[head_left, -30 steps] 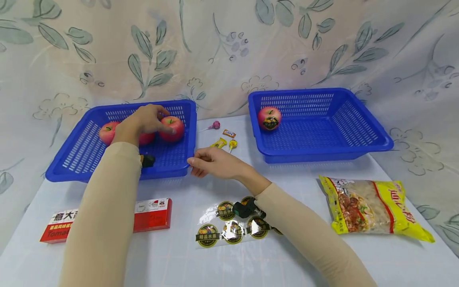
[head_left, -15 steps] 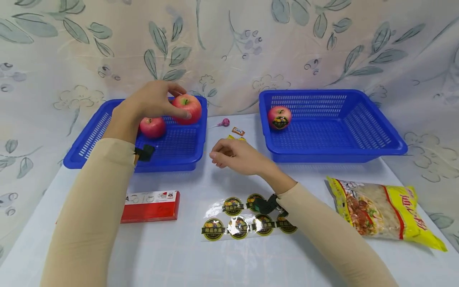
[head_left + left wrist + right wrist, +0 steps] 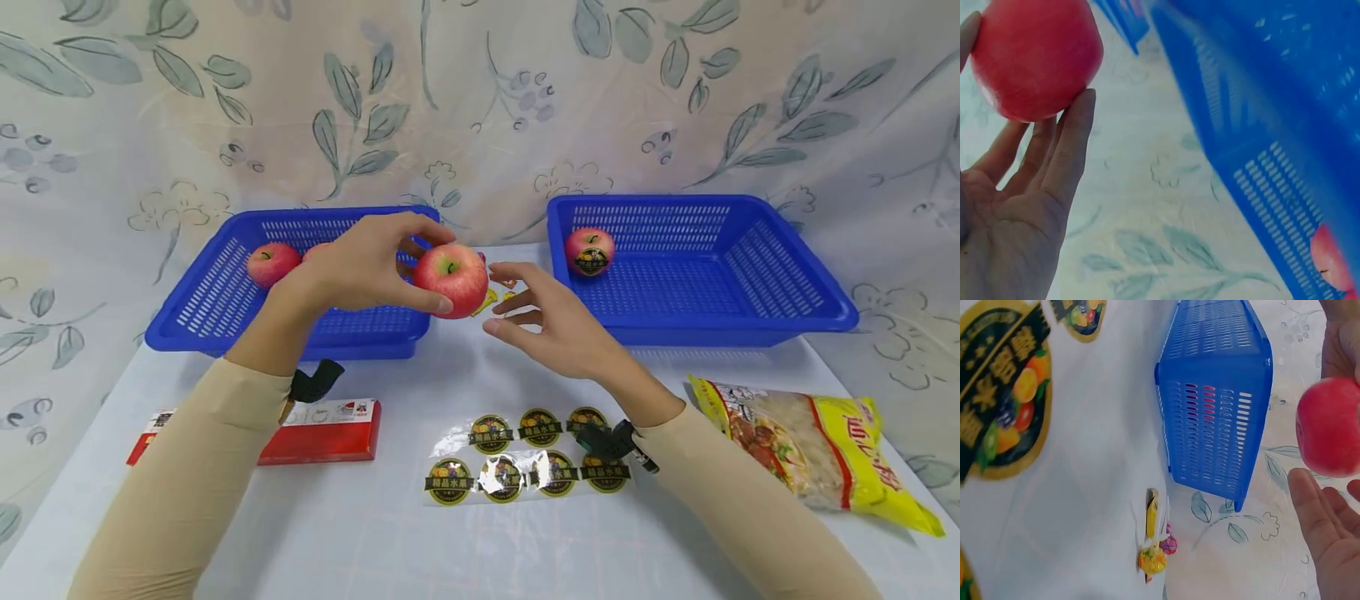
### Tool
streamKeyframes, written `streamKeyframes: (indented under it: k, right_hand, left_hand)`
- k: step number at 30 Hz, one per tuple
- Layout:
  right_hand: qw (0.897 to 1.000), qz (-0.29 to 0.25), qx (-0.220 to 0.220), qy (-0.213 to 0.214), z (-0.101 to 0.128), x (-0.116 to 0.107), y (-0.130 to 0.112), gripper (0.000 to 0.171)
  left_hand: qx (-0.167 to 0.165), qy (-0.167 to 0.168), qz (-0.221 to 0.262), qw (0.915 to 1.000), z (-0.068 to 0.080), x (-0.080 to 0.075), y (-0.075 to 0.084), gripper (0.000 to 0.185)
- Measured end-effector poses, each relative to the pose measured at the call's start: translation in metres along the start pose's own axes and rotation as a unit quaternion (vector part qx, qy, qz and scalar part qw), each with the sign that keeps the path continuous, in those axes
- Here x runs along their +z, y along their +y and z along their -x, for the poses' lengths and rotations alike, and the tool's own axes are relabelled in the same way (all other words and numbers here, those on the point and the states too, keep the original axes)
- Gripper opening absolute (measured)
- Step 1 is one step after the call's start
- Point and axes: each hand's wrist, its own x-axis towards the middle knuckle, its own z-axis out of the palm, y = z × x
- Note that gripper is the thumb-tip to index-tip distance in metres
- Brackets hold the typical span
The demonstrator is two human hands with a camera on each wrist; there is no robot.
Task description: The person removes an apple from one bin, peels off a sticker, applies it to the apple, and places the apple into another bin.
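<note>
My left hand (image 3: pixel 367 262) grips a red apple (image 3: pixel 452 282) between thumb and fingers, in front of the left blue basket's right end. In the left wrist view the fingers support the apple (image 3: pixel 1038 59). My right hand (image 3: pixel 555 325) is just right of it, fingers spread and half bent, holding nothing. The left basket (image 3: pixel 367 348) contains a second apple (image 3: pixel 272 265) and another mostly hidden behind my left hand. In the right basket (image 3: pixel 705 333) sits an apple (image 3: pixel 589 250) with a round black-and-gold sticker. Below lies a clear sheet of similar stickers (image 3: pixel 540 427).
Two red-and-white boxes, one (image 3: pixel 322 442) beside my left forearm and one (image 3: pixel 150 433) partly behind it, lie at left. A yellow food bag (image 3: pixel 825 450) is at right. Lollipops (image 3: pixel 1152 560) and small wrapped sweets lie between the baskets. A floral curtain (image 3: pixel 480 100) hangs behind.
My left hand has lifted the apple out of the left basket and brought it right and toward me. My right hand has moved right from the basket's corner and spread its fingers.
</note>
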Motion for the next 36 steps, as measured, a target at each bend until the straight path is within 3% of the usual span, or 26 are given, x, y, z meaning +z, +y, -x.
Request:
streamKeyframes:
  k: [7, 17, 20, 27, 36]
  right_hand:
    - [1.0, -0.024, -0.015, 0.006, 0.016, -0.009, 0.003, 0.067]
    - [0.999, 0.005, -0.036, -0.016, 0.038, -0.012, 0.015, 0.067]
    - [0.999, 0.014, -0.03, -0.038, 0.044, -0.016, 0.019, 0.067]
    - [0.994, 0.035, -0.016, -0.098, 0.052, -0.011, 0.03, 0.068]
    - [0.988, 0.082, -0.036, -0.123, 0.046, -0.002, 0.047, 0.065]
  left_hand:
    - [0.053, -0.004, 0.037, 0.9979, 0.001, 0.029, 0.01, 0.071]
    - [0.1, -0.001, 0.075, 0.9922, 0.011, 0.071, 0.016, 0.068]
    - [0.098, -0.004, 0.076, 0.9923, 0.012, 0.083, 0.014, 0.069]
    - [0.073, -0.009, 0.023, 0.997, 0.017, 0.114, 0.002, 0.075]
    - [0.048, -0.008, -0.01, 0.9988, 0.016, 0.132, -0.014, 0.079]
